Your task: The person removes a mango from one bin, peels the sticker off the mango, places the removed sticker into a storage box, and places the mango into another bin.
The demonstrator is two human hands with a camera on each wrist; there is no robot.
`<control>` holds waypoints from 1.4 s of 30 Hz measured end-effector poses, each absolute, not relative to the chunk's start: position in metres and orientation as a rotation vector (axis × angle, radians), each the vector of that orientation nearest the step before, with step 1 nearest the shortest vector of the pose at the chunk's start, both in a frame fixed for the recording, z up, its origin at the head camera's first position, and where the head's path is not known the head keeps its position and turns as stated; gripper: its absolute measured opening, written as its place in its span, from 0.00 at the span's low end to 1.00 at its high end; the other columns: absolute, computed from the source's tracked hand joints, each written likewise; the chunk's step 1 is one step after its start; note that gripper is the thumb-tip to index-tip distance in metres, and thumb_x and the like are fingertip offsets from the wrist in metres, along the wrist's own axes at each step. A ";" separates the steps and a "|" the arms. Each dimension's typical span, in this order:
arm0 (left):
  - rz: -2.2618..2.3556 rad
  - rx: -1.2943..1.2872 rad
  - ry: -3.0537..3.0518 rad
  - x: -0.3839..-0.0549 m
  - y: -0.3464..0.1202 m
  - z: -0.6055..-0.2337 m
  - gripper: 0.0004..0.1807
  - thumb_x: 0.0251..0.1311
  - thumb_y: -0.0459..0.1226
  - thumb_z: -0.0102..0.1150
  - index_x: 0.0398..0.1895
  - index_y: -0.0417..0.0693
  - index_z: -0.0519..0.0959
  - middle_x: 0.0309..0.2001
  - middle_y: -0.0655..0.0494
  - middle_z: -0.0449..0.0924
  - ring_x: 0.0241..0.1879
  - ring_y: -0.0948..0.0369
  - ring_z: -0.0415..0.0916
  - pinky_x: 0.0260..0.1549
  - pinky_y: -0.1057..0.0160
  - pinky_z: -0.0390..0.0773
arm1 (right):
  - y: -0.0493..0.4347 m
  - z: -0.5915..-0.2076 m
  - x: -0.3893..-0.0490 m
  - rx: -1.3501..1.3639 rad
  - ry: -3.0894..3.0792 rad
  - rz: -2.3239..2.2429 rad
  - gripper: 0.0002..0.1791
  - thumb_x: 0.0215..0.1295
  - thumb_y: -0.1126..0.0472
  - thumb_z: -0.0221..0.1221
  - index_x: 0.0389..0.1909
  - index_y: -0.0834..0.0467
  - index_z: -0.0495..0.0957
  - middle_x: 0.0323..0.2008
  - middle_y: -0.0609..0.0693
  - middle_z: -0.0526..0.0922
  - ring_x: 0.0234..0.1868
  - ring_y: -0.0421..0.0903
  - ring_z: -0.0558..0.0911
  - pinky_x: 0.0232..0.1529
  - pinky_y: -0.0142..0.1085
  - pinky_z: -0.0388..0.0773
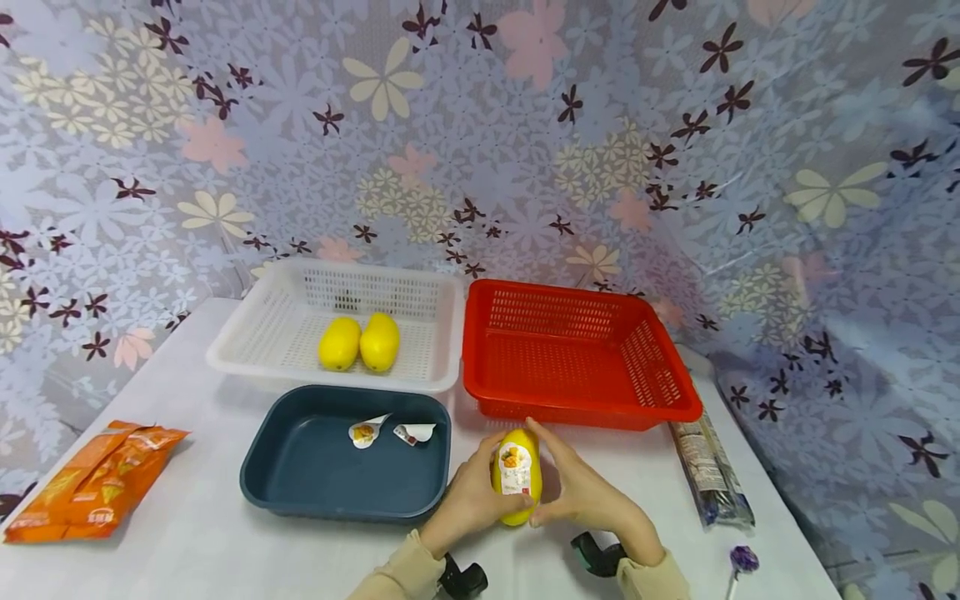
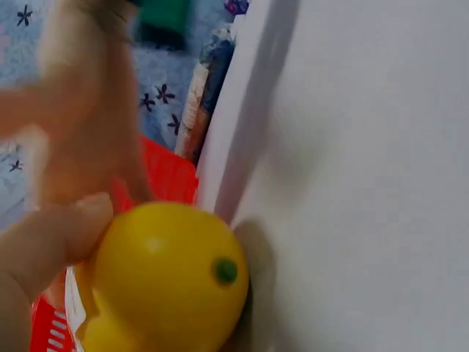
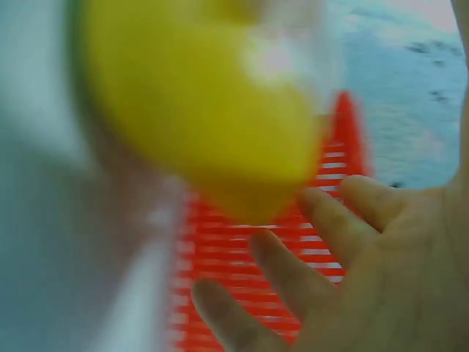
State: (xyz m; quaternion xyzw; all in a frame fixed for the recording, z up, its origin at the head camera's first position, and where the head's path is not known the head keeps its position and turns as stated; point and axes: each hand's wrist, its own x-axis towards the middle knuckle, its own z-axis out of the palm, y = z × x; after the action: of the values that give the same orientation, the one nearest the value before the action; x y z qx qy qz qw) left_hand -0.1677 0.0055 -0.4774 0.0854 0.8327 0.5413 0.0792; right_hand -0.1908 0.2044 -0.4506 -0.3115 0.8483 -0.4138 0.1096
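A yellow mango point(image 1: 516, 515) with a white picture label point(image 1: 514, 468) is between my two hands, in front of the red basket point(image 1: 570, 415). My left hand point(image 1: 474, 492) grips it from the left, thumb across its near part. In the left wrist view the mango point(image 2: 172, 271) shows a green stem spot, with the left thumb point(image 2: 77, 227) against its side. My right hand point(image 1: 588, 493) is spread around the mango's right side. In the right wrist view the right hand's fingers point(image 3: 293, 275) stand fairly straight, apart from the blurred mango point(image 3: 198, 95).
Two yellow mangoes point(image 1: 360, 343) lie in the white basket point(image 1: 258, 364). A dark blue tray point(image 1: 330, 479) holds two peeled label pieces point(image 1: 365, 432). An orange snack packet point(image 1: 97, 483) lies left; a long clear packet point(image 1: 708, 467) and a purple lollipop point(image 1: 743, 559) lie right.
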 end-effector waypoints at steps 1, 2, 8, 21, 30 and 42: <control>1.612 0.252 2.514 -0.167 0.006 -0.478 0.50 0.42 0.45 0.75 0.69 0.43 0.61 0.51 0.47 0.78 0.43 0.57 0.74 0.40 0.58 0.75 | 0.204 -0.458 -0.192 -0.912 2.473 -1.210 0.69 0.38 0.37 0.72 0.77 0.57 0.44 0.75 0.64 0.48 0.74 0.68 0.51 0.64 0.69 0.53; 1.595 0.242 2.535 -0.166 0.007 -0.477 0.49 0.42 0.46 0.75 0.69 0.43 0.62 0.51 0.47 0.77 0.43 0.56 0.73 0.41 0.57 0.74 | 0.203 -0.463 -0.194 -0.925 2.469 -1.197 0.71 0.37 0.35 0.72 0.76 0.59 0.44 0.75 0.66 0.48 0.73 0.69 0.51 0.64 0.70 0.52; 1.549 0.188 2.599 -0.165 0.009 -0.475 0.47 0.46 0.52 0.72 0.67 0.39 0.65 0.52 0.42 0.73 0.48 0.52 0.70 0.46 0.52 0.70 | 0.191 -0.479 -0.195 -0.884 2.588 -1.102 0.71 0.30 0.44 0.79 0.75 0.60 0.49 0.74 0.63 0.54 0.74 0.62 0.57 0.66 0.64 0.57; 1.654 0.156 2.713 -0.163 0.013 -0.468 0.24 0.58 0.40 0.64 0.56 0.39 0.74 0.50 0.44 0.73 0.47 0.54 0.71 0.45 0.58 0.72 | 0.186 -0.477 -0.194 -0.795 2.621 -1.079 0.69 0.30 0.46 0.80 0.74 0.58 0.50 0.72 0.60 0.58 0.68 0.55 0.67 0.65 0.55 0.66; 1.873 0.088 2.630 -0.165 0.013 -0.468 0.21 0.57 0.32 0.61 0.54 0.38 0.74 0.46 0.46 0.74 0.40 0.56 0.70 0.39 0.69 0.71 | 0.184 -0.478 -0.193 -0.790 2.611 -1.094 0.70 0.29 0.46 0.80 0.74 0.58 0.50 0.72 0.60 0.57 0.66 0.55 0.68 0.65 0.55 0.67; 2.004 -0.030 2.594 -0.166 0.017 -0.470 0.22 0.56 0.27 0.59 0.55 0.38 0.73 0.48 0.43 0.71 0.39 0.57 0.70 0.36 0.70 0.70 | 0.182 -0.477 -0.192 -0.780 2.598 -1.092 0.70 0.29 0.47 0.80 0.74 0.57 0.49 0.73 0.60 0.56 0.67 0.54 0.67 0.66 0.53 0.66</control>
State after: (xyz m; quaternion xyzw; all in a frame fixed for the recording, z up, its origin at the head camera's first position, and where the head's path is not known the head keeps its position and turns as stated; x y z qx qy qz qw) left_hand -0.1657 0.0165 -0.4700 -0.0090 0.7895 0.6099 -0.0679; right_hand -0.1917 0.1819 -0.4773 -0.2653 0.8832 -0.3712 0.1088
